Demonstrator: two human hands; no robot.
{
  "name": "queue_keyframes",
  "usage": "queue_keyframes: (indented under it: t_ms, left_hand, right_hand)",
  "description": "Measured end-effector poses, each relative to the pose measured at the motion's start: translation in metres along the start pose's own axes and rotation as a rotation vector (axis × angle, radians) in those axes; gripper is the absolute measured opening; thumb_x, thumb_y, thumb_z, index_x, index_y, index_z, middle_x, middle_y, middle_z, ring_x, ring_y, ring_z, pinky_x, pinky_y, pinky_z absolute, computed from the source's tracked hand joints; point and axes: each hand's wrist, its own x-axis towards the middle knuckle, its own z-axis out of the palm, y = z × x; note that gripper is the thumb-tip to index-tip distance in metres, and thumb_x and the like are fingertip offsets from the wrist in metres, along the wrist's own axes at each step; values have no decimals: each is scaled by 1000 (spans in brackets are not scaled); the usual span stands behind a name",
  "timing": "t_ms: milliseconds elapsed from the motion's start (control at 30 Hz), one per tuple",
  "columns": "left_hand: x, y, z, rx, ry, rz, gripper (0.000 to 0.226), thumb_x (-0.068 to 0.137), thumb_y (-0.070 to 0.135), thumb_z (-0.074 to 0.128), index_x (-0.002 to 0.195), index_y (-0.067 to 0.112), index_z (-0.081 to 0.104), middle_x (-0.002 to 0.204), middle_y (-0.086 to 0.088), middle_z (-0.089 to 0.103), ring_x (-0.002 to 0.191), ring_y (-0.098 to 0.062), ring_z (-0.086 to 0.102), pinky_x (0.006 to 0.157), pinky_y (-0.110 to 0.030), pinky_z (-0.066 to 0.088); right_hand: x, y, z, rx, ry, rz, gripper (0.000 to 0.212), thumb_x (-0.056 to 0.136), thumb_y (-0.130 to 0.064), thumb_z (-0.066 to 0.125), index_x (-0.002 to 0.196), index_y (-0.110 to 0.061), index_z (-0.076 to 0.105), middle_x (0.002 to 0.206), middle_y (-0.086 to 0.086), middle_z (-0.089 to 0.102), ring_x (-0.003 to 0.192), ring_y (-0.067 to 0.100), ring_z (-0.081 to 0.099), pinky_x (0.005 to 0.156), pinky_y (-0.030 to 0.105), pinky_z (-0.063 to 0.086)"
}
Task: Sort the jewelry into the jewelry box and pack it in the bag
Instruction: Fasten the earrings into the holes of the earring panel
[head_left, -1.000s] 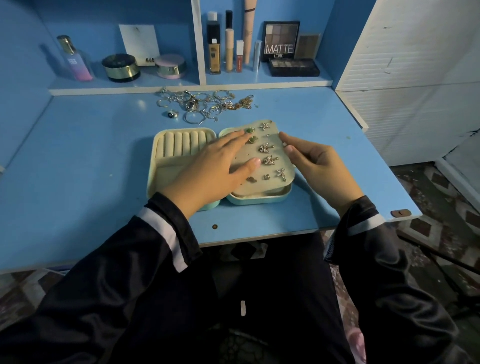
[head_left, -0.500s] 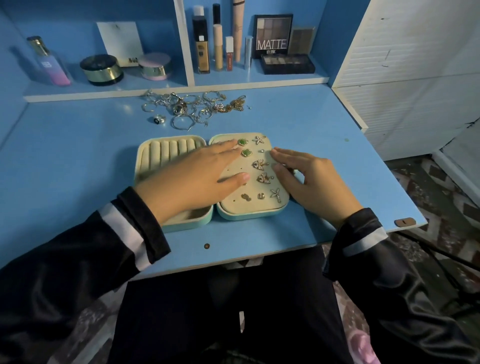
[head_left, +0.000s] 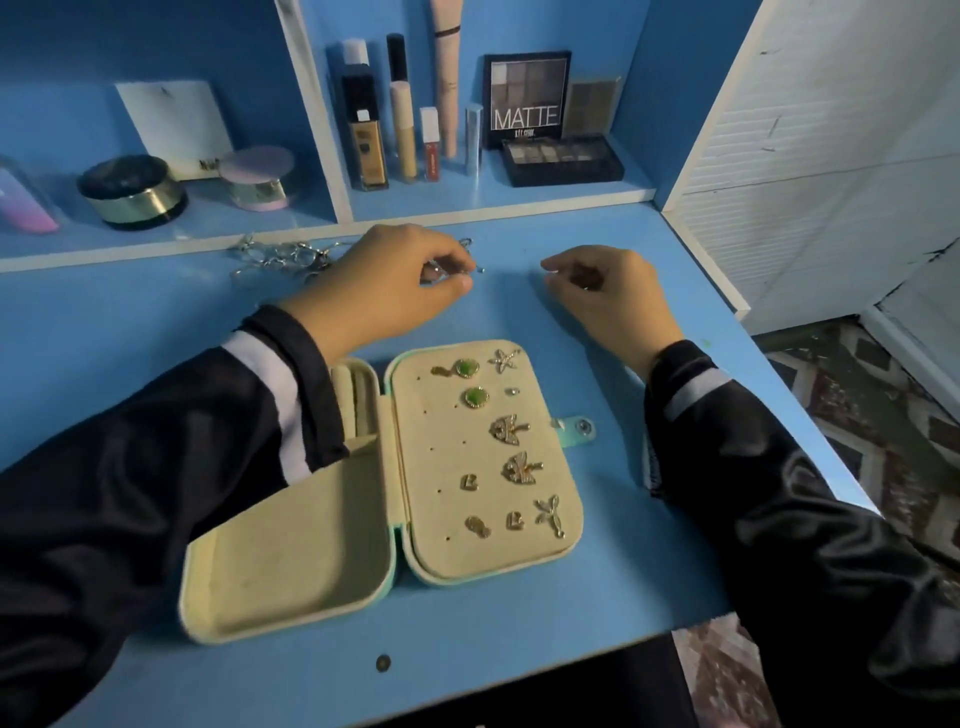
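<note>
currently: both hands beyond the open jewelry box

nearest, the jewelry box (head_left: 311, 561) is lying open on the blue table (head_left: 519, 629). its earring panel (head_left: 447, 457) is facing up with studs (head_left: 511, 428) pinned in it, and its snap tab (head_left: 579, 428) is sticking out to the right. the left sleeve (head_left: 208, 441) is covering part of the box's left tray. beyond the box, the left hand (head_left: 384, 291) is pinching a small silver piece (head_left: 479, 268) between thumb and curled fingers. also beyond the box, further right, the right hand (head_left: 613, 296) is curling its fingers loosely; whether it is holding anything, i cannot tell. the jewelry pile (head_left: 280, 257) is lying beyond the box's left half, beside the left hand. farther behind the box, cosmetics (head_left: 405, 130) are standing on a shelf (head_left: 493, 200).
</note>
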Motion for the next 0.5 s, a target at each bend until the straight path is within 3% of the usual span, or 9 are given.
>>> queue_keyframes:
  t_ms: [233,500]
  left_hand:
    - [37,-14,19,93,36,75,22,92,21,66,112,12,71,102,-6,66,81,-12,52,79,-23,40]
    - [47,-21,32,113,94,135,20,90,20,69,108,13,73,98,-4,63,81,-11,53,84,-36,50]
  right_hand:
    - [41,8,13,-97,19,-34,17,89,-15,66,104,-11,73,90,-5,62,82,9,52,68,-4,32]
    - [55,11,19,-129,-1,-89,15,88,-12,65,99,-13,75,88,1,61,78,11,52,68,3,35]
